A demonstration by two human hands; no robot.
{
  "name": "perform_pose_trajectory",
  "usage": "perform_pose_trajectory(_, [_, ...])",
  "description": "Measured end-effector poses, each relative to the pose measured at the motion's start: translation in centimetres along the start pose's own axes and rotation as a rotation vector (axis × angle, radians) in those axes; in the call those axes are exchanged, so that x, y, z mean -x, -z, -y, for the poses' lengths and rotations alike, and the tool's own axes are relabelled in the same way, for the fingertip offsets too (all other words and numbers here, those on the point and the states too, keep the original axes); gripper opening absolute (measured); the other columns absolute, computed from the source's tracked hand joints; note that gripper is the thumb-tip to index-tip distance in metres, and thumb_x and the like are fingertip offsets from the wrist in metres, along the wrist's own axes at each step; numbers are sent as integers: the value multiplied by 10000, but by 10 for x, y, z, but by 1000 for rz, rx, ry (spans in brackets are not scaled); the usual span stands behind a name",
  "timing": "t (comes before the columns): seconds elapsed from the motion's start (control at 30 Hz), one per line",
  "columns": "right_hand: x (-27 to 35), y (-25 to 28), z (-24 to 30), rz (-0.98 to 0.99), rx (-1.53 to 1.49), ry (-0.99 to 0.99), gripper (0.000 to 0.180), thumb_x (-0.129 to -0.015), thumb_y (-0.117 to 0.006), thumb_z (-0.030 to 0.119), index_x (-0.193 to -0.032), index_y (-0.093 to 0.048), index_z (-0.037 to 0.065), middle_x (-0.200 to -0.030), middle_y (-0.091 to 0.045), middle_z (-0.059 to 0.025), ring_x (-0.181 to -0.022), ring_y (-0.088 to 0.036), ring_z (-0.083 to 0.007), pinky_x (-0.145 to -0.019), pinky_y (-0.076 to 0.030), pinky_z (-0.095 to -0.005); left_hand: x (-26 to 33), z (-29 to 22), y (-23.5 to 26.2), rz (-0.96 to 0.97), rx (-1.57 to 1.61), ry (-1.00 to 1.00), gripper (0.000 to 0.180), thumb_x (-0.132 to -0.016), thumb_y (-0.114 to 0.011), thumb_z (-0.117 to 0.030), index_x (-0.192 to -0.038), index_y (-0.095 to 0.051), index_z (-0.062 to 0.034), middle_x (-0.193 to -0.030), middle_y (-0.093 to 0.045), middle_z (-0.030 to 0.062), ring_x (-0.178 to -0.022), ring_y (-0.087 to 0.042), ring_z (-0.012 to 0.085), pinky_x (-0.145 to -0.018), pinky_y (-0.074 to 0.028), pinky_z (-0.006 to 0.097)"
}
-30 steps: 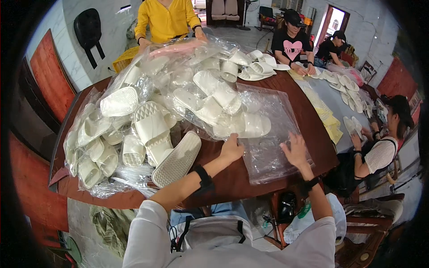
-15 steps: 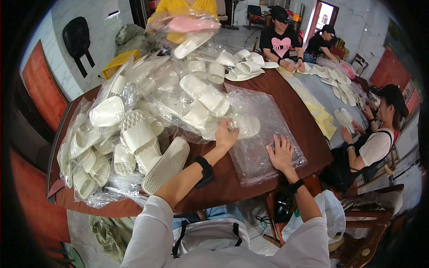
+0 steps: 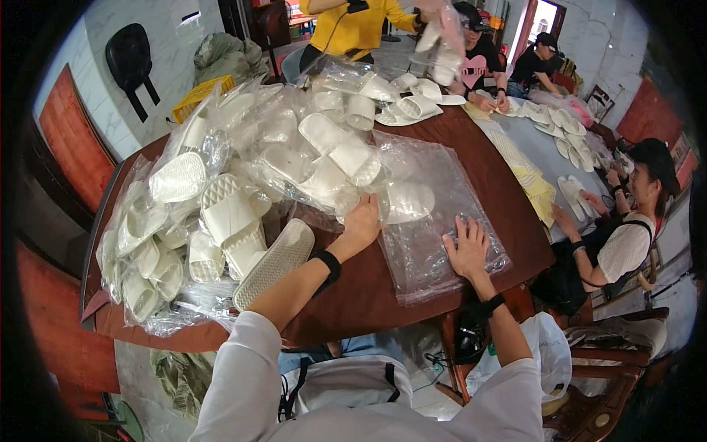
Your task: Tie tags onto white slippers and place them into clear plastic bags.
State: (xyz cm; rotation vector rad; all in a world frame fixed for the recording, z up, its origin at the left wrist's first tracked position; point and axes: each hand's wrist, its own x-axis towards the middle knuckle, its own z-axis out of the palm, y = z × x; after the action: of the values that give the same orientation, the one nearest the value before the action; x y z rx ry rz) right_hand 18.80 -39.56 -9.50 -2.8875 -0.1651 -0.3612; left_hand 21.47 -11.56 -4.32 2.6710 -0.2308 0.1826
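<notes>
A white slipper (image 3: 409, 202) lies partly on a clear plastic bag (image 3: 420, 269) spread on the brown table (image 3: 508, 239); whether it is inside the bag's mouth I cannot tell for sure. My left hand (image 3: 361, 223) is closed around the slipper's near-left end, its fingertips partly hidden. On the bag's right part my right hand (image 3: 468, 249) rests flat, fingers spread, holding nothing. Close to my left forearm, a loose slipper (image 3: 276, 264) shows its patterned sole. Left of my hands, a heap of white slippers (image 3: 228, 214) lies among clear plastic bags.
Across the table a person in yellow (image 3: 353, 29) lifts a bag with pink and white slippers (image 3: 445, 44). At right, co-workers sit along a grey table (image 3: 526, 151) with rows of white slippers (image 3: 563, 132) and yellow sheets (image 3: 519, 177). A yellow crate (image 3: 202, 96) stands far left.
My left hand has shifted slightly left, still at the slipper. My right hand stays on the bag. The person in yellow has swung the bagged slippers to the right.
</notes>
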Motion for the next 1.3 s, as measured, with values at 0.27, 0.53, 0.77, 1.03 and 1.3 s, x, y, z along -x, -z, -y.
perform_pose_trajectory(0.27, [0,0,0,-24,-15,19,641,-935,-428,508,-1435,-368,111,-1455,-334,-220,-1370,-246,-417,-1111,-144,-568,-10,8,33,-92,-241,-120,83,-794,-587,-71,-865,-612,-36,-814,-648,181,-816,-637,366,-736,-516,424])
perform_pose_trajectory(0.53, [-1,0,2,-22,-8,7,647,-927,-445,505,-1425,-373,98,-1453,-335,-207,-1377,-237,-399,-1115,-143,-563,-15,35,158,-326,418,-21,113,-895,-570,-157,-901,-551,-46,-824,-691,156,-741,-673,285,-667,-503,369])
perform_pose_trajectory(0.77, [-1,1,2,-5,0,2,652,-935,-427,511,-1434,-363,96,-1469,-317,-210,-1386,-221,-397,-1124,-127,-557,29,16,232,-383,770,-54,97,-960,-522,-123,-1001,-501,-37,-900,-715,125,-776,-670,176,-677,-500,289])
perform_pose_trajectory(1.03, [-5,-2,-6,27,-20,25,673,-931,-435,525,-1444,-352,98,-1475,-305,-208,-1385,-216,-410,-1118,-128,-578,130,20,302,-732,660,46,163,-941,-572,-289,-978,-559,-132,-911,-712,46,-593,-521,17,-435,-266,178])
perform_pose_trajectory(1.3, [-28,28,2,282,96,15,710,-867,-534,545,-1398,-405,93,-1408,-387,-211,-1323,-301,-418,-1082,-158,-607,201,51,300,-872,707,47,134,-952,-543,-212,-944,-545,-78,-803,-632,9,-686,-542,30,-510,-325,175])
